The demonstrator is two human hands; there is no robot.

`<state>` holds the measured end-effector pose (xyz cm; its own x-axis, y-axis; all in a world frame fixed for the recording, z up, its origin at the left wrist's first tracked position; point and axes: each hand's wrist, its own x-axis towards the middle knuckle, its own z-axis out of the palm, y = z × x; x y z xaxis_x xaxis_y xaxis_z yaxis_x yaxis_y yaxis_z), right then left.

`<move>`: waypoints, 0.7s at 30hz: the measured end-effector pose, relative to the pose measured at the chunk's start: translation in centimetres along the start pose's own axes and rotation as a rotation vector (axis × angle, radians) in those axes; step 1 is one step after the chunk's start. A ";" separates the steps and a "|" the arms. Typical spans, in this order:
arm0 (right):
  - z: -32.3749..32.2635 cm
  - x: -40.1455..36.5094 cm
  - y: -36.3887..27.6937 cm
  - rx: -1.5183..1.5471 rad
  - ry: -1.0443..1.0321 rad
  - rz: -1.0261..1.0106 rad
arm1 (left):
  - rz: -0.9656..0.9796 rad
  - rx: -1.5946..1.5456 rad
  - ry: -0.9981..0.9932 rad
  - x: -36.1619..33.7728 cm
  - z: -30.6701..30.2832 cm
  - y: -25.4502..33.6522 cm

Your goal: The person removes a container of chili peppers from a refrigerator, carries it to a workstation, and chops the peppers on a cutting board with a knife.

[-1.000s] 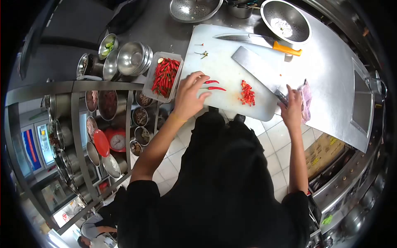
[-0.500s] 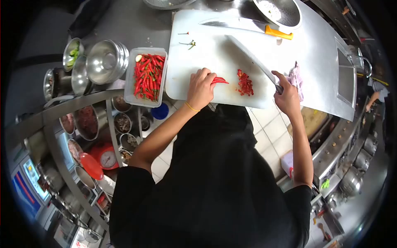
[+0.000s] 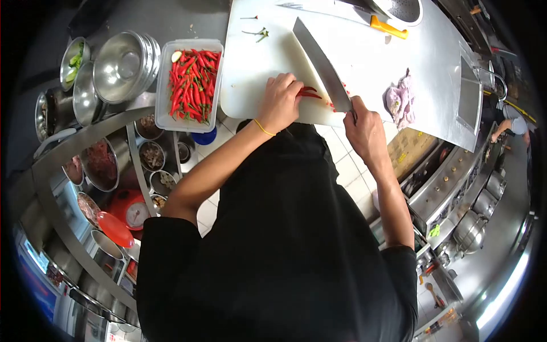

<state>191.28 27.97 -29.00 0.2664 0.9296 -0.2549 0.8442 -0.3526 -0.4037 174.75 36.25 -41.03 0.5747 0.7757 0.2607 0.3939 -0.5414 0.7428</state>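
Red chili peppers (image 3: 309, 92) lie on the white cutting board (image 3: 245, 62), pinched under the closed fingers of my left hand (image 3: 282, 100). My right hand (image 3: 366, 128) is wrapped round the handle of a large knife (image 3: 320, 61). Its blade slants across the board, just right of the chili tips. Small chopped chili pieces (image 3: 331, 105) show at the blade's edge; most of the chopped pile is hidden behind the blade. Cut green stems (image 3: 261, 33) lie toward the board's upper left.
A plastic tub of whole red chilies (image 3: 194, 85) stands left of the board, beside stacked steel bowls (image 3: 122, 65). A yellow-handled knife (image 3: 389, 27) lies at the back, near a colander (image 3: 401, 10). A crumpled cloth (image 3: 401, 101) is at right.
My right hand has moved left, bringing the knife from the board's right side over to the chilies. My left hand still holds the chilies. The whole view has shifted slightly.
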 end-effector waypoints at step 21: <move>2.5 2.4 -0.5 -0.076 -0.044 -0.015 | 0.076 -0.036 -0.005 0.3 1.4 0.7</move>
<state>190.32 30.07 -31.61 0.2337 0.9286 -0.2882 0.8812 -0.3276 -0.3407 176.23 35.66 -41.28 0.6055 0.7313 0.3139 0.3233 -0.5864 0.7427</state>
